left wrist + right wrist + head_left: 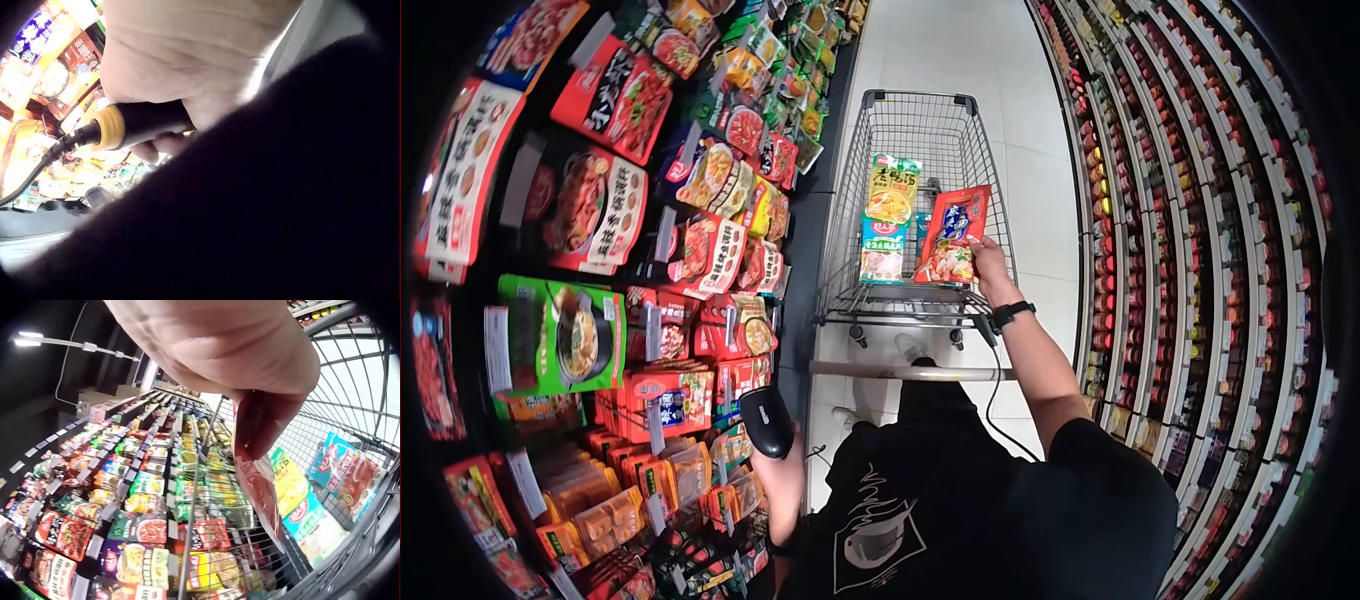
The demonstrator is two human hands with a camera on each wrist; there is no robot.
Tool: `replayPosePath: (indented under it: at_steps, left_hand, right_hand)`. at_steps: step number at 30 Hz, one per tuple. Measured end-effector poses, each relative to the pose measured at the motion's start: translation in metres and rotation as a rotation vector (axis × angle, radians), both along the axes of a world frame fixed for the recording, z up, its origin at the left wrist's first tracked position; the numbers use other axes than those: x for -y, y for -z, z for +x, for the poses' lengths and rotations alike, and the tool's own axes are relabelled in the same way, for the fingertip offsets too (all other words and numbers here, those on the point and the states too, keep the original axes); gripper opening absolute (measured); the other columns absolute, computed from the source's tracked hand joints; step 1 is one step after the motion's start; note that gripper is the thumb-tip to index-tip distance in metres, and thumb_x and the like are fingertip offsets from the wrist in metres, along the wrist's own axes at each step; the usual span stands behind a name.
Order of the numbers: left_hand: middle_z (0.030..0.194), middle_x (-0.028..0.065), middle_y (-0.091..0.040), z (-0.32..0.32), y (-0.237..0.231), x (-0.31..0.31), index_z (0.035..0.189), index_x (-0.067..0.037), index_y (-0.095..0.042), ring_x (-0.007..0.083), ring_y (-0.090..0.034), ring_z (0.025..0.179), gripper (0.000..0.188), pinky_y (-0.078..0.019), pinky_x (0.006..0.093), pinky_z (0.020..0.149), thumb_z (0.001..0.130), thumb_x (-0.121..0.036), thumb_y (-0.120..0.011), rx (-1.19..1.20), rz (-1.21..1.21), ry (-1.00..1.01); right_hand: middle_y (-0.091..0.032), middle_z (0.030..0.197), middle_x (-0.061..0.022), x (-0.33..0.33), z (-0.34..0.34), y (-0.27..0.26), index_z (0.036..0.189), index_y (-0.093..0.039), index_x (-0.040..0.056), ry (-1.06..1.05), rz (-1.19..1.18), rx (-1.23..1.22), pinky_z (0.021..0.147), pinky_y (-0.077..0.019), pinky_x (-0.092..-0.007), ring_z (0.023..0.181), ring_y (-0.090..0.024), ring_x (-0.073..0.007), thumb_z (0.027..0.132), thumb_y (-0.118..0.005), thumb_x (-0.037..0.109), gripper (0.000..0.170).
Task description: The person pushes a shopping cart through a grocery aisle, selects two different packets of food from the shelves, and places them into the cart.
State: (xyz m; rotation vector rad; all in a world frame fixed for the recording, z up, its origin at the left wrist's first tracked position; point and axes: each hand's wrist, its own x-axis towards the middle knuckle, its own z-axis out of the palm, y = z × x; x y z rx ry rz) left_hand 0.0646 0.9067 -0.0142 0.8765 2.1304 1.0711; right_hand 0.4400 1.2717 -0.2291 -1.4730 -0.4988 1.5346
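My left hand grips a black handheld barcode scanner beside the left shelf. In the left wrist view its black handle ends in a yellow ring with a cable. My right hand pinches a red seasoning packet by its right edge, over the wire shopping cart. The packet shows edge-on below the right hand in the right wrist view. To its left, inside the cart, lie a yellow-green soup packet and a teal and white packet. Another blue and red packet lies there too.
Shelves of seasoning packets line the left side, with a green packet jutting out. Rows of jars fill the right shelves. The cart handle crosses in front of my body. A cable hangs by my right forearm.
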Motion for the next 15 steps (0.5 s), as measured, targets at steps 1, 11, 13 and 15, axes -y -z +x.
replayPosePath:
  at_steps: [1,11,13,15]
  left_hand:
    - [0.095,0.0083,-0.080,0.005,-0.003,-0.006,0.106,0.003,-0.076,0.0142,-0.073,0.089,0.014,-0.0578,0.0342,0.087,0.096,-0.004,-0.083,0.029,-0.027,-0.031]
    - [0.101,0.0080,-0.080,0.064,-0.030,-0.038,0.111,0.005,-0.074,0.0136,-0.074,0.093,0.017,-0.0581,0.0315,0.086,0.097,-0.001,-0.081,0.063,-0.101,-0.199]
    - [0.101,0.0091,-0.080,0.073,-0.035,-0.041,0.112,0.006,-0.074,0.0148,-0.075,0.093,0.017,-0.0588,0.0330,0.088,0.096,0.001,-0.080,0.112,-0.136,-0.252]
    - [0.101,0.0098,-0.080,0.077,-0.035,-0.040,0.112,0.006,-0.074,0.0160,-0.075,0.093,0.017,-0.0592,0.0342,0.089,0.096,0.001,-0.080,0.050,-0.133,-0.248]
  right_hand:
    - [-0.079,0.109,-0.0112,-0.013,0.003,0.028,0.123,-0.070,-0.0007,0.024,-0.003,0.030,0.084,-0.0639,-0.0360,0.091,-0.077,-0.0204,0.114,-0.059,0.010,0.017]
    - [-0.079,0.102,-0.0108,-0.117,0.006,0.204,0.120,-0.075,0.0013,-0.119,-0.148,0.481,0.073,-0.0591,-0.0419,0.082,-0.074,-0.0238,0.107,-0.065,0.005,0.016]
    - [-0.079,0.101,-0.0127,-0.138,0.006,0.206,0.121,-0.073,-0.0001,-0.214,-0.081,0.643,0.072,-0.0599,-0.0428,0.084,-0.076,-0.0258,0.105,-0.066,0.004,0.018]
    - [-0.079,0.099,-0.0131,-0.157,0.005,0.198,0.122,-0.072,-0.0004,-0.143,-0.060,0.475,0.072,-0.0602,-0.0437,0.084,-0.076,-0.0268,0.104,-0.065,0.002,0.019]
